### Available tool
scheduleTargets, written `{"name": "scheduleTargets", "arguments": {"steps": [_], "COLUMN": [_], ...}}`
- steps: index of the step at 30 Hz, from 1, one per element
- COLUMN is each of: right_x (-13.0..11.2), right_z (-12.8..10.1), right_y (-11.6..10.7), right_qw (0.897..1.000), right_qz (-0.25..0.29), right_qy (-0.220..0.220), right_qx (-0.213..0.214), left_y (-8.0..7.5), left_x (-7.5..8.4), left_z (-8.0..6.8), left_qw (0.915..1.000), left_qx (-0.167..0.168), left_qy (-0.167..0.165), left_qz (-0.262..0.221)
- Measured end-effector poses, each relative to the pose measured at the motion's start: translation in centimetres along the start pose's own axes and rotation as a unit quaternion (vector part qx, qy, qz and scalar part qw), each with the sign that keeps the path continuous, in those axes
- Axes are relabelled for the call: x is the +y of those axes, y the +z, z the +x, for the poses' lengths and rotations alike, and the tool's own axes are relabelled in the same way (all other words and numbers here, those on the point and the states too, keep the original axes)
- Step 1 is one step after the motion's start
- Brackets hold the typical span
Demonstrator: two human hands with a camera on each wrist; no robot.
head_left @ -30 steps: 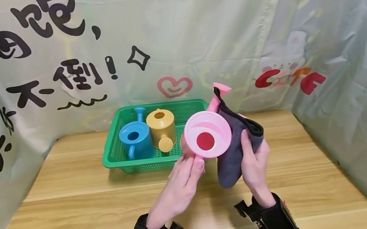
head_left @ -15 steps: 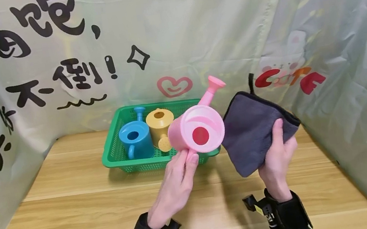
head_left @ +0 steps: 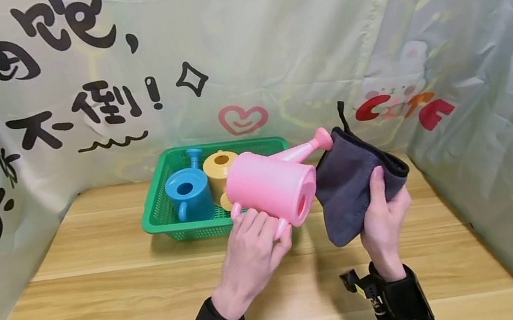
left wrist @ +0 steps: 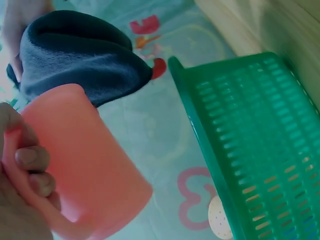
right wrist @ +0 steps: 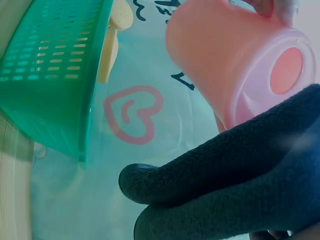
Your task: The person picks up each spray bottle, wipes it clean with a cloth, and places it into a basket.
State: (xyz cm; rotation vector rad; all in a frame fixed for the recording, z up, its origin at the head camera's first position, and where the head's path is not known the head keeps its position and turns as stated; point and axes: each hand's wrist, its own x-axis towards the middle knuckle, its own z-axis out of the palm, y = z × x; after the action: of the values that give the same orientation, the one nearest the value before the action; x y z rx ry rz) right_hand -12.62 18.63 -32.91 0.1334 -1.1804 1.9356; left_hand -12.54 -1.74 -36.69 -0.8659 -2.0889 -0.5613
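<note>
A pink watering can (head_left: 268,186) is held in the air by my left hand (head_left: 248,253), whose fingers curl round its handle. The can lies tilted on its side, its round opening turned to the right and its spout pointing right. My right hand (head_left: 385,223) grips a dark grey cloth (head_left: 350,183) with black edging and a small loop, thumb on the near face. The cloth hangs folded just right of the can; in the right wrist view the folded cloth (right wrist: 225,175) overlaps the can's rim, and I cannot tell whether they touch.
A green plastic basket (head_left: 158,217) stands at the back of the wooden table (head_left: 124,315). Inside are a blue watering can (head_left: 191,197) and a yellow watering can (head_left: 217,172), the latter partly hidden. A printed curtain (head_left: 296,33) closes off the back and sides.
My right hand has drawn the cloth away from the pink can to the right, and the cloth has spread. My left hand has turned the can onto its side, its opening swinging right.
</note>
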Motion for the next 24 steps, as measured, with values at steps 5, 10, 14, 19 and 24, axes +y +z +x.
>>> {"name": "scheduleTargets", "arguments": {"steps": [5, 10, 14, 19, 24], "right_x": [0.07, -0.11, -0.22, -0.23, -0.14], "right_z": [-0.36, -0.49, -0.09, -0.09, -0.37], "right_y": [-0.06, 0.03, 0.19, 0.32, 0.20], "right_qw": [0.993, 0.986, 0.991, 0.984, 0.943], "right_qz": [-0.098, -0.142, -0.087, -0.116, -0.219], "right_qy": [-0.053, -0.090, -0.092, -0.136, -0.187], "right_qx": [-0.024, -0.019, 0.038, 0.019, -0.169], "left_y": [0.35, 0.55, 0.69, 0.80, 0.75], "left_x": [-0.27, -0.71, -0.88, -0.81, -0.68], "left_z": [-0.02, -0.07, -0.06, 0.07, 0.23], "left_qw": [0.9979, 0.9961, 0.9926, 0.9827, 0.9771], "left_qx": [0.039, 0.060, 0.074, 0.095, 0.107], "left_qy": [0.044, 0.060, 0.091, 0.156, 0.183], "left_qz": [0.026, 0.026, 0.030, 0.027, 0.024]}}
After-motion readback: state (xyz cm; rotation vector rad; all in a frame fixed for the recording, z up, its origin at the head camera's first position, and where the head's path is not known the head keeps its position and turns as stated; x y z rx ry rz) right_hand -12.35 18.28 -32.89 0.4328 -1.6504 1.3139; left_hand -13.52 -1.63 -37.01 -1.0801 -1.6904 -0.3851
